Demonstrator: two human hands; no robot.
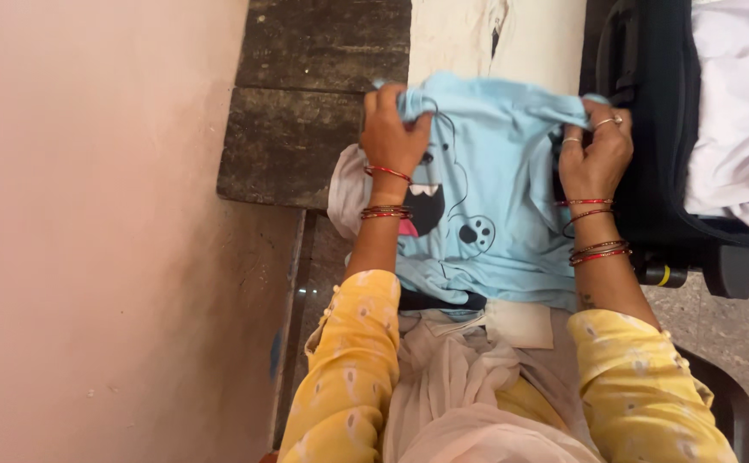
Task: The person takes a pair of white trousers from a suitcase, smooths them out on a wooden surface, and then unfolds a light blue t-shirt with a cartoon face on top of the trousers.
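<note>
Head view, looking straight down my own arms. Light blue shirt point(499, 184) with a dark cartoon face print lies spread across my lap and reaches forward toward the pale worktop point(529, 39). Its long axis runs away from me, toward the top of the frame; the far hem or shoulder line runs crosswise, side to side.

Left hand point(392, 129) is clenched on the far left corner of the shirt, cloth bunched between thumb and fingers. Right hand point(596, 146) pinches the far right corner, fingers closed on a fold of fabric. Both hands sit at about the same reach, so neither is nearer; the cloth between them is fairly taut.

Edges and room: a dark stone slab point(302, 103) lies just left of the left hand, with a pink wall point(91, 214) beyond it, so little free space on that side. An open black suitcase point(649, 129) holding white clothes point(739, 111) sits just beside the right hand, its rim close to the knuckles. Open room is mainly ahead over the worktop and back toward my lap.
</note>
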